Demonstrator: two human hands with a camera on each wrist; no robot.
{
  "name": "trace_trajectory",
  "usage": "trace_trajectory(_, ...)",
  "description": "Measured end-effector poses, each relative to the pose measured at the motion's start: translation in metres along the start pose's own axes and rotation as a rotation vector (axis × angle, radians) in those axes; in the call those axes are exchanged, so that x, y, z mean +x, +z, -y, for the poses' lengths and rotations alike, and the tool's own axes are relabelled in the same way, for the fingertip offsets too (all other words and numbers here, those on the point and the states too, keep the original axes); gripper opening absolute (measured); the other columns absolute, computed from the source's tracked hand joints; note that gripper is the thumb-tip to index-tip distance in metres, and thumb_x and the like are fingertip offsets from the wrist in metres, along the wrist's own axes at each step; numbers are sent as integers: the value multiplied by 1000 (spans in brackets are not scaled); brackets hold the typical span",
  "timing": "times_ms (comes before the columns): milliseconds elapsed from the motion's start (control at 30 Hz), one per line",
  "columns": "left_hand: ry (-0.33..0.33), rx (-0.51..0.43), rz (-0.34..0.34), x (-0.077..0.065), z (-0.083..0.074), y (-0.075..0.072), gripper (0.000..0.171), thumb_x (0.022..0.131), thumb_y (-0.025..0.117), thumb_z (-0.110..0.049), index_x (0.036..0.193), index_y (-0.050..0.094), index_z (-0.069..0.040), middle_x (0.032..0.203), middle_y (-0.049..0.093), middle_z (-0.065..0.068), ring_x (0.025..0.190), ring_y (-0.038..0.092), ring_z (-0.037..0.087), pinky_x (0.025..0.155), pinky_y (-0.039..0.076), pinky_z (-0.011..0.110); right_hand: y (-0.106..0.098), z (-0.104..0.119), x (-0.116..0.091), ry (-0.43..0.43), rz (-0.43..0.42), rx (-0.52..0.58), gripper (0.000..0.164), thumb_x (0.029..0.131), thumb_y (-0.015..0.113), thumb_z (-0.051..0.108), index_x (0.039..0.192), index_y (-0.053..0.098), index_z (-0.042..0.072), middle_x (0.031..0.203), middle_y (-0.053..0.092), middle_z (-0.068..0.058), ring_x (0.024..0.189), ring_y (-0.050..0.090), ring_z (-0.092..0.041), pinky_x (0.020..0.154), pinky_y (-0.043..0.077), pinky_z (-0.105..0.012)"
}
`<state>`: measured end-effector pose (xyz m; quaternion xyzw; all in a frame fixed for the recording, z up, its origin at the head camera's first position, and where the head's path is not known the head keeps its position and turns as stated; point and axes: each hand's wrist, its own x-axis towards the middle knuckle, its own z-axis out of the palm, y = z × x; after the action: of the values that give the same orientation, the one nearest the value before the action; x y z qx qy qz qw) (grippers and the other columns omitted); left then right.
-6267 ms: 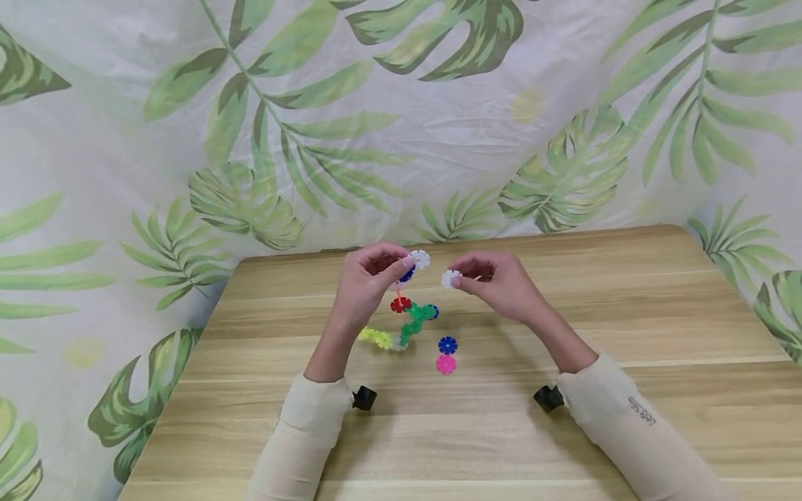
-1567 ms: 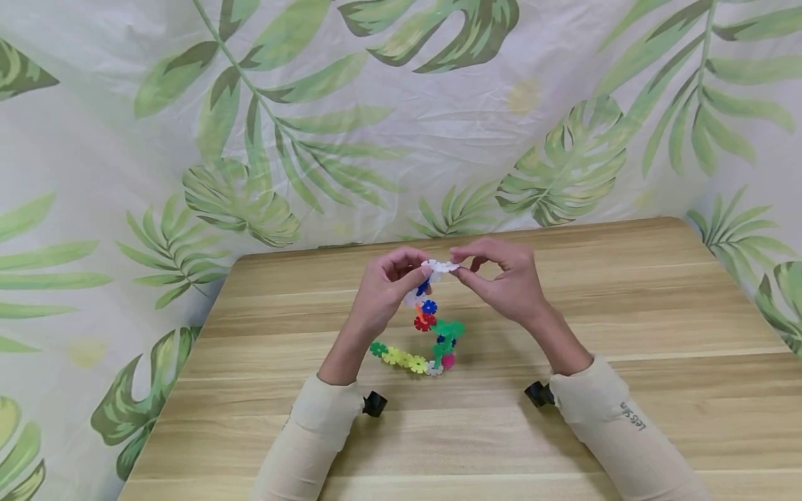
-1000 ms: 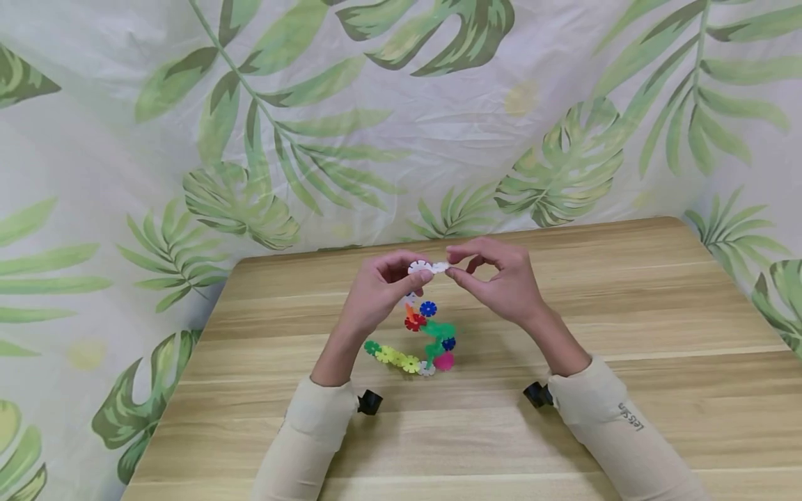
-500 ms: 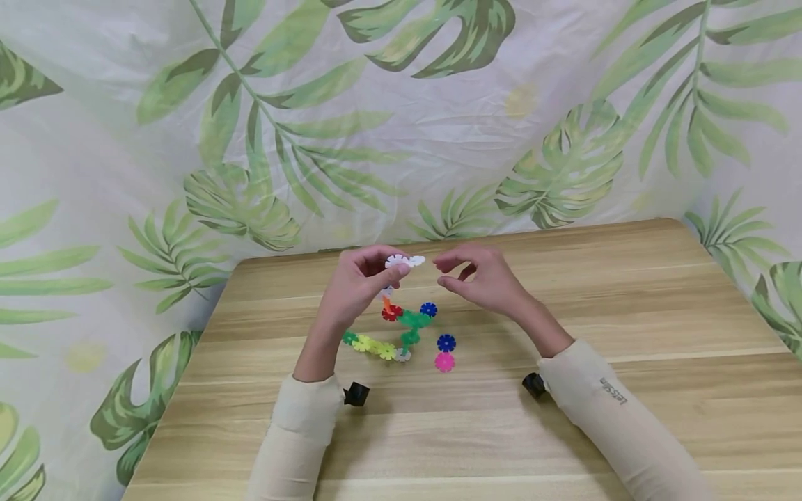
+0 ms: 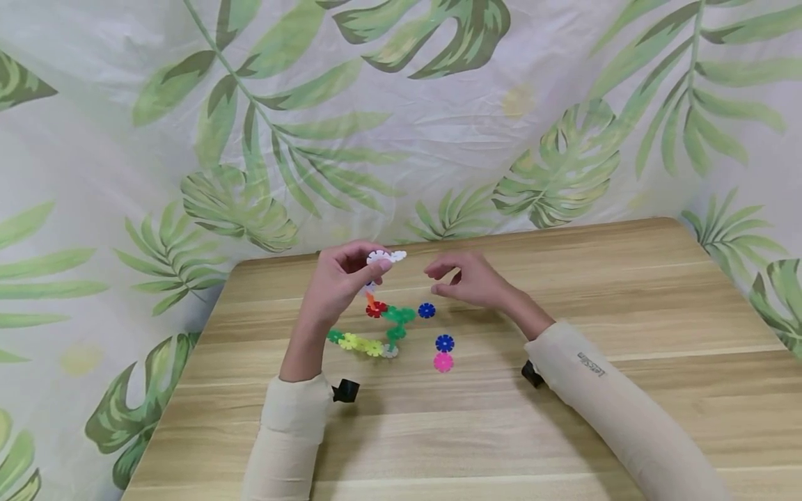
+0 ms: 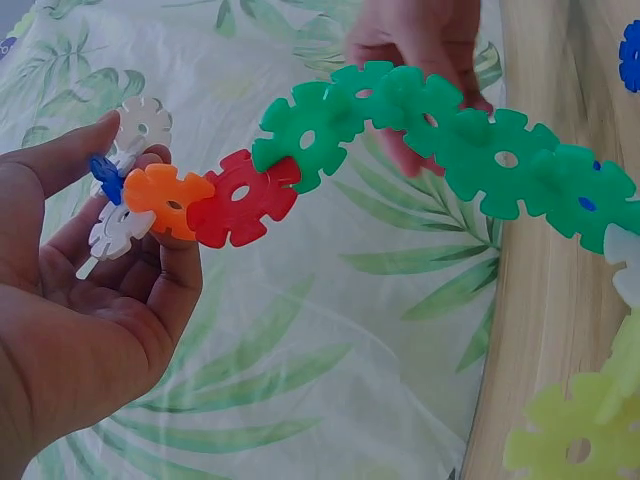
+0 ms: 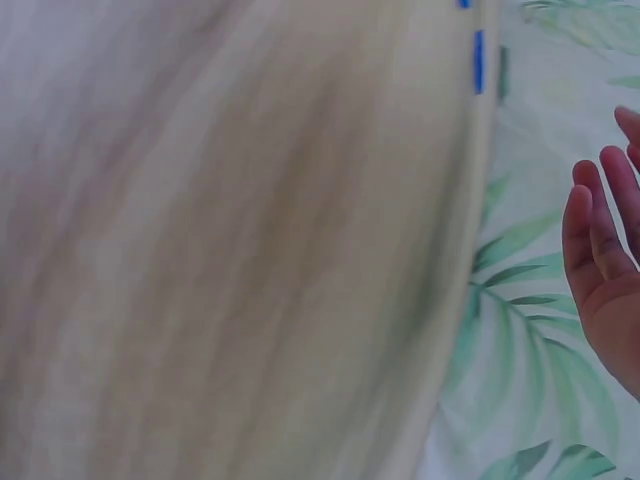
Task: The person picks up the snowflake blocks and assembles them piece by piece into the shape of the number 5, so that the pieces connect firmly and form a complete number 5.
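My left hand pinches the upper end of a chain of notched plastic snowflake discs, at white discs. In the left wrist view a blue disc sits by the thumb, followed by an orange disc and a red disc. Green discs continue the chain, which ends in yellow discs and one green disc low on the left. My right hand is apart from the chain, its fingers loosely bent with nothing between them. A loose blue disc lies below it.
Another blue disc and a pink disc lie together on the wooden table. A leaf-patterned cloth hangs behind the table's far edge. Black wrist cameras stick out from the sleeves.
The right hand brought a white disc to the chain's end, where it now sits joined, and let go. The left hand has moved left with the chain.
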<state>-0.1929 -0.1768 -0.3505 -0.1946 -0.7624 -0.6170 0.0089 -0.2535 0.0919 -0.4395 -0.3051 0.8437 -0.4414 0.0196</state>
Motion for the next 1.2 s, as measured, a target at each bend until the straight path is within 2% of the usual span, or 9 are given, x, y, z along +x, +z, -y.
trace_trajectory(167,-13,8,6,0,2,-2,20,99,76,-9,115,75,4,89,71,-4,75,66,19,67,58,28,6,-10,7,32,119,-21,38,95,81,12,131,75,2,127,78,-16,120,73,-29,95,65,-42)
trace_trajectory(367,-6,18,11,0,5,-4,20,99,76,-8,114,75,4,88,71,-3,75,66,23,67,58,29,11,-10,13,56,248,-73,41,94,82,13,133,75,6,134,76,-11,126,70,-29,109,58,-44)
trace_trajectory(500,-7,28,11,1,4,-4,19,99,76,-9,115,75,3,90,72,-3,76,67,28,67,58,28,15,-12,17,52,305,-99,39,93,83,13,132,76,9,133,77,-8,126,70,-27,113,56,-45)
trace_trajectory(667,-11,28,22,2,1,-3,20,99,77,-11,115,76,2,89,73,-4,78,66,34,67,58,27,18,-12,18,61,315,-108,36,92,85,12,127,79,11,127,79,-4,119,71,-23,109,57,-42)
trace_trajectory(900,-10,19,26,3,1,-2,19,99,76,-10,114,76,2,88,72,-4,74,66,23,65,57,28,20,-11,20,61,337,-123,27,93,83,7,119,82,13,116,82,0,105,74,-15,99,61,-34)
trace_trajectory(1067,-10,20,33,3,2,-1,19,99,76,-9,114,76,3,87,72,-4,74,66,23,65,58,32,16,-8,17,96,335,-115,26,92,83,4,118,80,10,107,80,-1,100,72,-14,96,61,-33)
trace_trajectory(1200,-6,22,39,3,1,1,19,99,76,-8,114,76,3,87,72,-4,74,66,22,65,57,31,10,-6,13,116,298,-102,25,92,82,1,116,79,7,99,76,-2,93,70,-15,91,61,-32)
